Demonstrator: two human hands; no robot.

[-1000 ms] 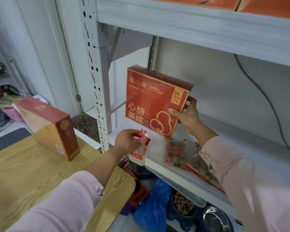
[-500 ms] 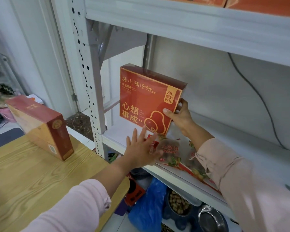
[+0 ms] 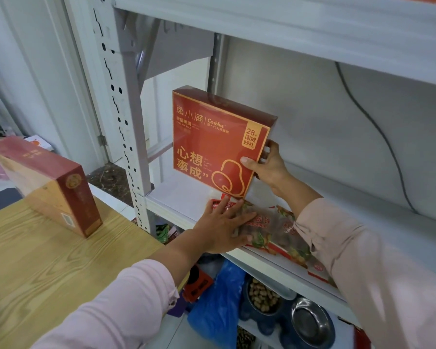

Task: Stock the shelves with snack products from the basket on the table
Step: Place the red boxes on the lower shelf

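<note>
Red gift box (image 3: 219, 142) with gold lettering, that's what my right hand (image 3: 269, 167) had hold of: thumb on the front face near the lower right corner, the other fingers wrapped round the right edge behind it. It stood upright at the left end of the grey metal shelf (image 3: 176, 195), close to the perforated post (image 3: 121, 109), front facing me. Honestly couldn't tell whether its bottom edge sat on the shelf or hung just above it.

My left hand (image 3: 220, 229) was flat, fingers straight and a bit spread, pressing down on the snack packets (image 3: 275, 230) that lay along the front lip of the same shelf, right below the box. One small red packet (image 3: 215, 204) peeked out by my fingertips, just beside the bigger clear ones with brownish stuff inside. My right sleeve covered the far end of that row.

Off to the left, the wooden bench (image 3: 48, 260) carried a red-and-tan carton (image 3: 51, 185), well apart from the shelf. Under the shelf there was a blue plastic bag (image 3: 217, 306), a bowl of brown pellets (image 3: 262, 295) and a steel bowl (image 3: 310, 321) next to it. Behind everything, a dark cable (image 3: 378, 132) ran down the back wall.
</note>
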